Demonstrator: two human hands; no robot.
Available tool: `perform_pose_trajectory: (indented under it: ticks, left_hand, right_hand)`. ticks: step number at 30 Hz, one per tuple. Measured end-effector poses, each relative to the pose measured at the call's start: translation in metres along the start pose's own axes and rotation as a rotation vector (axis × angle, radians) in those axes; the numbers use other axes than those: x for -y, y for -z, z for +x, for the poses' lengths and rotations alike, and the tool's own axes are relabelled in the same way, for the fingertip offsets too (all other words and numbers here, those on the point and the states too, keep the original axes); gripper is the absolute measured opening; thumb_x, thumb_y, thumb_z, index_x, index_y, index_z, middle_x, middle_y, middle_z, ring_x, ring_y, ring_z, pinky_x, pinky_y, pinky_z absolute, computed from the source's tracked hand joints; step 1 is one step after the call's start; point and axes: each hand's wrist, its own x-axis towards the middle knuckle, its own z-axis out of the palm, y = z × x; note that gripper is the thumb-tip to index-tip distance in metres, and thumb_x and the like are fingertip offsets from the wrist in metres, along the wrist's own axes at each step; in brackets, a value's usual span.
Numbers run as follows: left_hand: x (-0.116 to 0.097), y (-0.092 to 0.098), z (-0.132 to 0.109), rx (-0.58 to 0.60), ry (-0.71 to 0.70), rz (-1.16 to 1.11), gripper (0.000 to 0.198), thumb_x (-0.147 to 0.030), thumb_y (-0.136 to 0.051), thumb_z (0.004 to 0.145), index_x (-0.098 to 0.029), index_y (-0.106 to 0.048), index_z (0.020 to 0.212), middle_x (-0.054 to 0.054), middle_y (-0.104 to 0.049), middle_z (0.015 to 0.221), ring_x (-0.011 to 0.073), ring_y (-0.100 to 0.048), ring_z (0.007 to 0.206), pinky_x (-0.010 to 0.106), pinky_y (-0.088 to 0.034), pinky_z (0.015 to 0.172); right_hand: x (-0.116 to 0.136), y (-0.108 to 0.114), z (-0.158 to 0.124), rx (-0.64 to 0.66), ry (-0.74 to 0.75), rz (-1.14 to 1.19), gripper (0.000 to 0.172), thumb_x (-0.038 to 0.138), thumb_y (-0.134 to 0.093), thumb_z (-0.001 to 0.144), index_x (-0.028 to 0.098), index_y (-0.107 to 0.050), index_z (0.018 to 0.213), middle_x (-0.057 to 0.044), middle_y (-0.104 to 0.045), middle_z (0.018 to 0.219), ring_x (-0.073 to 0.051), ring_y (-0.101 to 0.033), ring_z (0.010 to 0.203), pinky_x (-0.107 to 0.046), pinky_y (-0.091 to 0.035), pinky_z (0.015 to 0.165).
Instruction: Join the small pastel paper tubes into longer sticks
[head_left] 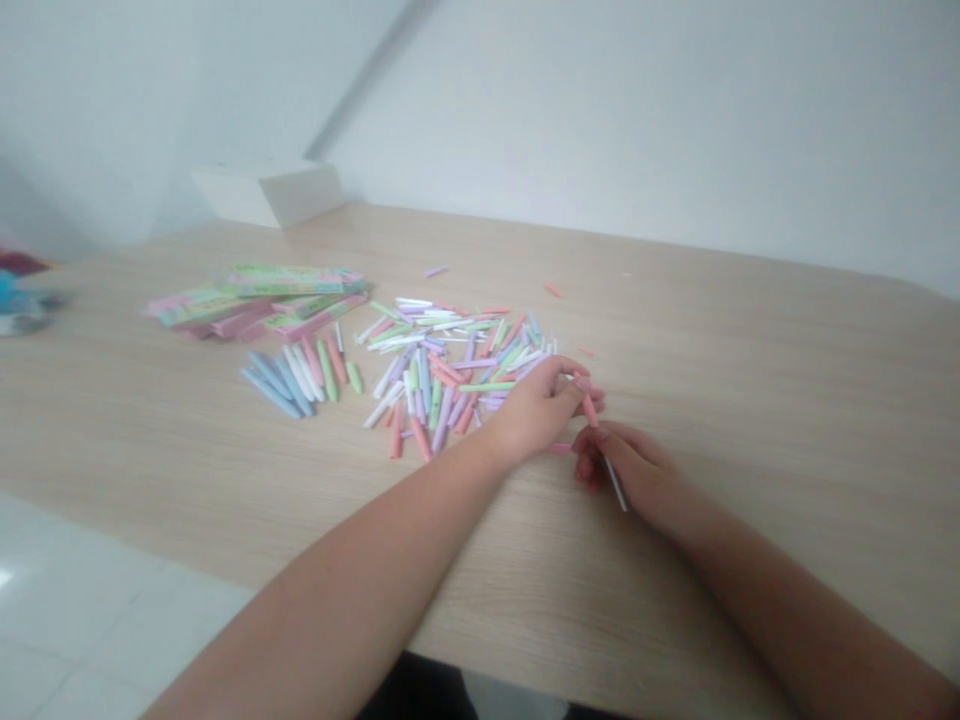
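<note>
Left hand (536, 412) pinches a pink stick (589, 408), right hand (622, 465) curled around a thin white stick (615, 484), fingers hiding where they grip.

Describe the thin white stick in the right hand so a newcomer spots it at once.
On the light wood table, find the pastel stick heap, with two hands just right of it. The right hand holds the thin white stick, jutting toward the person, slimmer than the pink stick at the left hand's fingertips.
</note>
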Motion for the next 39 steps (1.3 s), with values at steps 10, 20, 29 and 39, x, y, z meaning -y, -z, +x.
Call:
perform_pose_trajectory:
  ticks: [10,20,29,39]
  left_hand:
    - [-0.02,0.031,0.011,-0.242,-0.208,0.348,0.02,-0.037,-0.053,0.099,-0.021,-0.056,0.111,0.002,-0.072,0.081,0.0127,-0.065,0.067,0.027,-0.054,0.074]
    - [-0.05,0.069,-0.006,-0.138,-0.342,1.403,0.028,-0.035,-0.048,0.097,-0.02,-0.069,0.108,0.011,-0.072,0.108,0.0261,-0.064,0.104,0.036,-0.046,0.094]
    - [-0.021,0.03,-0.025,0.42,-0.049,1.435,0.023,-0.043,-0.062,0.087,-0.024,-0.071,0.096,0.007,-0.072,0.094,0.0234,-0.065,0.084,0.032,-0.047,0.073]
    - [-0.015,0.022,-0.015,0.264,-0.238,1.17,0.033,-0.042,-0.043,0.102,-0.018,-0.066,0.097,0.008,-0.071,0.096,0.0206,-0.063,0.083,0.032,-0.045,0.072]
  right_hand:
    - [0.0,0.003,-0.002,-0.036,-0.033,-0.109,0.039,0.047,-0.036,0.103,0.023,-0.056,0.08,0.002,-0.057,0.062,-0.014,-0.053,0.052,-0.027,-0.042,0.048]
    - [-0.002,0.002,-0.002,-0.03,-0.037,-0.066,0.036,0.047,-0.04,0.1,0.023,-0.057,0.08,0.001,-0.059,0.064,-0.015,-0.058,0.055,-0.027,-0.046,0.051]
    - [0.007,0.006,-0.001,-0.218,0.075,-0.176,0.035,0.045,-0.041,0.099,0.023,-0.062,0.08,-0.001,-0.061,0.07,-0.017,-0.057,0.062,-0.03,-0.047,0.058]
    - [0.014,0.018,-0.016,-0.59,0.327,0.083,0.032,0.053,-0.054,0.1,0.024,-0.066,0.099,-0.007,-0.069,0.093,-0.021,-0.072,0.078,-0.034,-0.06,0.063]
